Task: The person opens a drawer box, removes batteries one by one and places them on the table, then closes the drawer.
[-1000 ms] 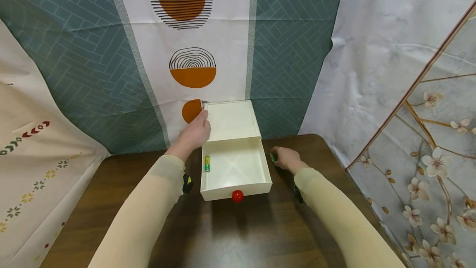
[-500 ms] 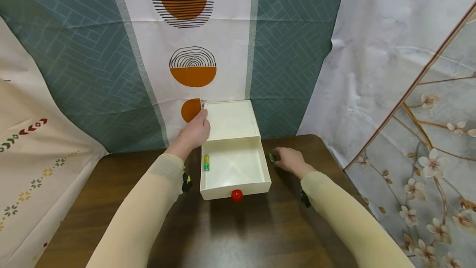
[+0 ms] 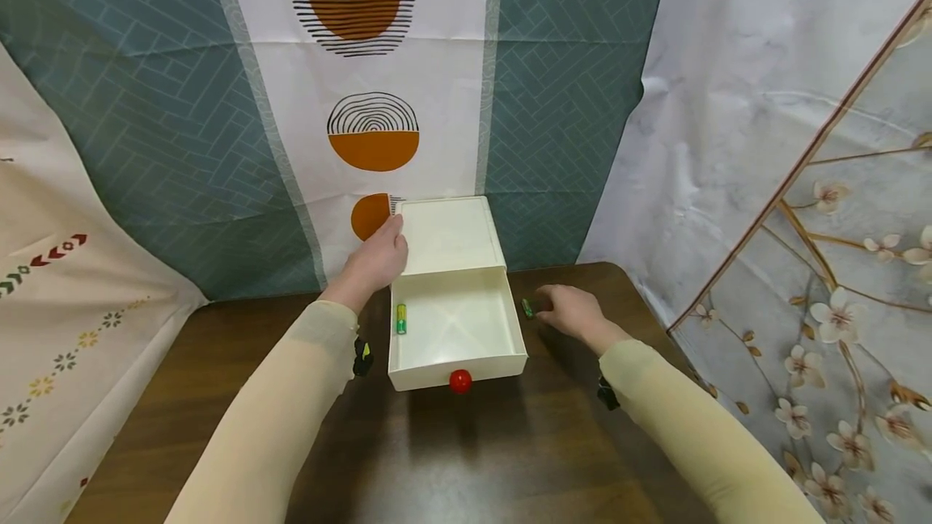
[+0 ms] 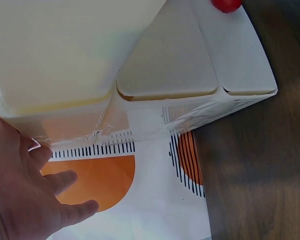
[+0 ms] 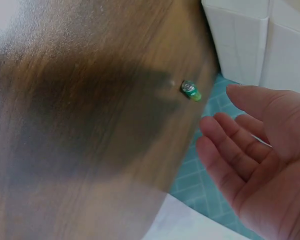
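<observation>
The right hand (image 3: 571, 312), fingers relaxed and holding nothing, had drawn slightly away from the green battery (image 3: 527, 308), which lay free on the tabletop (image 3: 466, 459) beside the drawer (image 3: 421, 378) — apparently released — while the left hand (image 3: 376, 255), fingers loosely extended, touched the white box (image 3: 450, 237).

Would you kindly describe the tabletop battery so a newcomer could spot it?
Find the white box on the brown table, its drawer pulled open. Just right of that drawer, beside the right hand, lies a small green battery. Unlike the other battery, it lies outside the drawer.
</observation>
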Tool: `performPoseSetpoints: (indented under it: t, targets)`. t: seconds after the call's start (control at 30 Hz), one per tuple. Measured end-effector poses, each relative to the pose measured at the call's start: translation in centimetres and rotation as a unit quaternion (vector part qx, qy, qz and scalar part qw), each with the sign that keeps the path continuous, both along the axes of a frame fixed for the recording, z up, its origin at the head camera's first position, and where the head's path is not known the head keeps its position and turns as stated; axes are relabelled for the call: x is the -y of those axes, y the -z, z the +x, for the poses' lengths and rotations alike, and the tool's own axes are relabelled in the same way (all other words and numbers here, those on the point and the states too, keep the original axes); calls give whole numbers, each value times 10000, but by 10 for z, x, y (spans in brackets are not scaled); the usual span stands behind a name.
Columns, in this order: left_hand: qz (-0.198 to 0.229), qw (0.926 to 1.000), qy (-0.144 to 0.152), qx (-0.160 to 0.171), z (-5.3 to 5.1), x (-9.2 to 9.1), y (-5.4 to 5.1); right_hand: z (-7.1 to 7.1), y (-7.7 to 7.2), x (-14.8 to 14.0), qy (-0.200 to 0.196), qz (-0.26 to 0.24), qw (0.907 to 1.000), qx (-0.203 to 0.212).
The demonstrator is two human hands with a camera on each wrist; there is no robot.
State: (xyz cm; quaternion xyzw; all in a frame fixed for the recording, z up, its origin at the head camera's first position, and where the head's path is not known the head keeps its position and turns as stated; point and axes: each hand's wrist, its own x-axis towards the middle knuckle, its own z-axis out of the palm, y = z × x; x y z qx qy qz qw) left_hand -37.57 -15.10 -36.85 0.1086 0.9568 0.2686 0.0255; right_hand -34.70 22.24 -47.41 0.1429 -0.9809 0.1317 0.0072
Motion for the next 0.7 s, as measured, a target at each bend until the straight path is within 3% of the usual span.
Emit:
performPoseSetpoints:
  t: [0.43,0.7]
  targets:
    - [-20,10000,3,-50,-2,1,2,12,-15,6,-155,-20,9993,-339]
    - [-47,10000,29,-26,-2,1,2,20,-25,9,-119,143,9993,-334]
